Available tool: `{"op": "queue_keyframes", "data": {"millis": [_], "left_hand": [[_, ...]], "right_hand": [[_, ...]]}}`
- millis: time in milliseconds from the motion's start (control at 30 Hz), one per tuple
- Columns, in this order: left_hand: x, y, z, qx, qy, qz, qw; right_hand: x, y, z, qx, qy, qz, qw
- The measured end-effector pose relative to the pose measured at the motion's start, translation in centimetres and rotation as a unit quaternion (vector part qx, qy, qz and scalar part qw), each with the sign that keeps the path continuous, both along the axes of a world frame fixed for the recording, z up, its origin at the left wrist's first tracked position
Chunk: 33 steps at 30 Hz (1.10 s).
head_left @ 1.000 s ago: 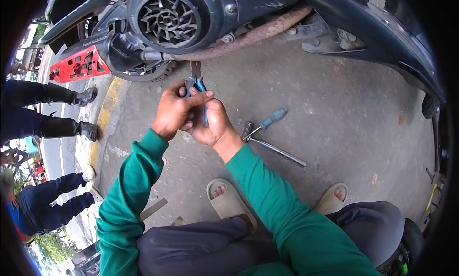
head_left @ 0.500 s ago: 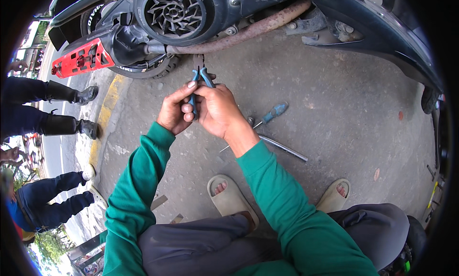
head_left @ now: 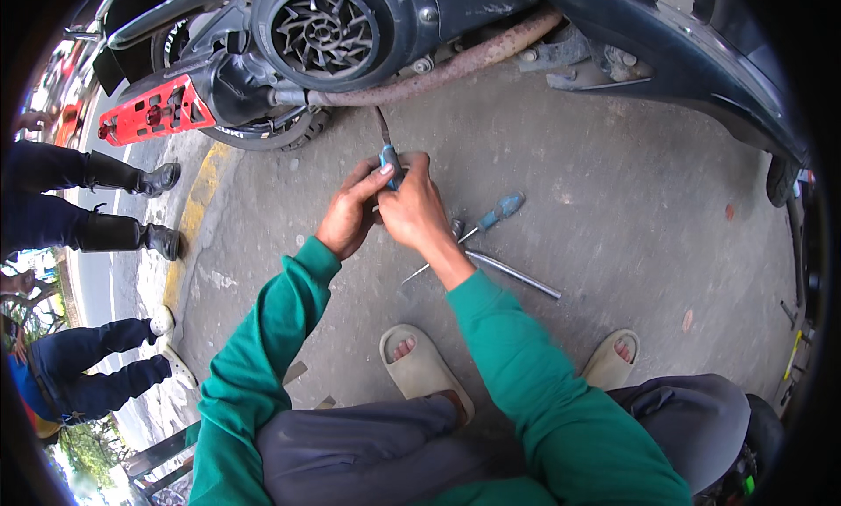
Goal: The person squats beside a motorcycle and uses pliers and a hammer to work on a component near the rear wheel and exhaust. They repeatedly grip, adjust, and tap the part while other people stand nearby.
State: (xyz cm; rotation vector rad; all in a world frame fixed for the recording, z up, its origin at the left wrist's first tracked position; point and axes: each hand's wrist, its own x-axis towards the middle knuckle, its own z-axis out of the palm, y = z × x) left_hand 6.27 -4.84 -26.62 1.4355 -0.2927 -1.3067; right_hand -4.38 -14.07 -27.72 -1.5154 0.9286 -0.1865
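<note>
Both my hands are closed around a pair of blue-handled pliers (head_left: 391, 162), held above the pavement in front of the scooter (head_left: 473, 20). My left hand (head_left: 349, 210) has its thumb pressed against the blue grip. My right hand (head_left: 410, 206) wraps the handles from the other side, and its fingers hide their lower part. The pliers are seen nearly edge-on, with their dark narrow jaws pointing away from me toward the rusty exhaust pipe (head_left: 455, 63). Whether anything small sits in the jaws I cannot tell.
A blue-handled screwdriver (head_left: 501, 211) lies across a chrome bar tool (head_left: 517, 274) on the pavement, right of my hands. The red muffler guard (head_left: 158, 112) sticks out at the left. Two people's legs (head_left: 118, 234) are by the yellow kerb line (head_left: 197, 191).
Both hands have shifted slightly right and turned the pliers. The blue handles, spread apart before, now appear as one narrow grip. The tools on the ground have stayed put.
</note>
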Motion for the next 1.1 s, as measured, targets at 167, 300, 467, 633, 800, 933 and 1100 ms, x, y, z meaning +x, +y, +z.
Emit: {"op": "queue_keyframes", "data": {"millis": [167,300,467,633,800,933,1100], "left_hand": [[0.8,0.8,0.6,0.045,-0.023,0.016,0.999],[1.3,1.6,0.3,0.046,-0.058,0.06,0.995],[4.0,3.3,-1.8,0.152,-0.21,0.155,0.953],[7.1,5.2,-4.2,0.195,-0.388,0.15,0.888],[6.0,4.6,-4.9,0.257,-0.319,-0.086,0.908],[2.3,2.9,-3.6,0.311,-0.475,-0.42,0.708],[0.1,-0.3,-0.8,0.312,-0.504,-0.539,0.598]], "right_hand": [[0.8,1.6,-0.5,0.179,-0.106,-0.087,0.974],[0.5,1.6,-1.4,0.359,-0.191,-0.082,0.91],[-0.4,1.6,-3.0,0.418,-0.177,-0.157,0.877],[-0.5,1.6,-4.4,0.456,-0.159,-0.187,0.855],[0.1,1.5,-4.9,0.517,-0.17,-0.255,0.799],[0.2,1.4,-4.6,0.506,-0.169,-0.289,0.795],[-0.4,-0.3,-4.2,0.514,-0.166,-0.39,0.746]]}}
